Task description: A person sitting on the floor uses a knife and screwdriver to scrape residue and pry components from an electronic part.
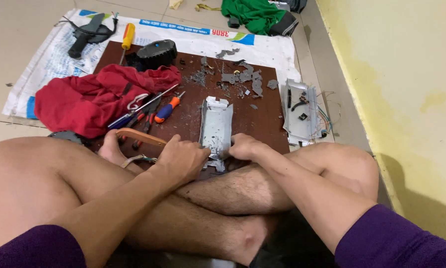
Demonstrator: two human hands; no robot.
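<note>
Both hands close on the near end of a pale grey plastic casing (216,128), a long shallow shell lying lengthwise on a dark brown board (262,124) on the floor. The left hand (183,160) curls its fingers against the casing's near left edge, grip drawn together on it; the right hand (243,147) presses from the near right side, fingers folded over the broken lower lip. Whether either hand also pinches a small tool is hidden.

The casing looks light, thin-walled and brittle: its near end is cracked and grey plastic fragments (243,79) lie scattered farther up the board. It would best be taken by its long side walls, not the jagged ends.

Both forearms come in low over crossed bare legs, wrists bent down, sleeves purple.

Left of the casing lie an orange-and-blue screwdriver (166,112), pliers, and a red cloth (94,97); beyond it a black wheel (156,52) and a yellow-handled screwdriver (127,35). To the right rests a second pale housing with wires (302,116), on a white sack (49,59).
</note>
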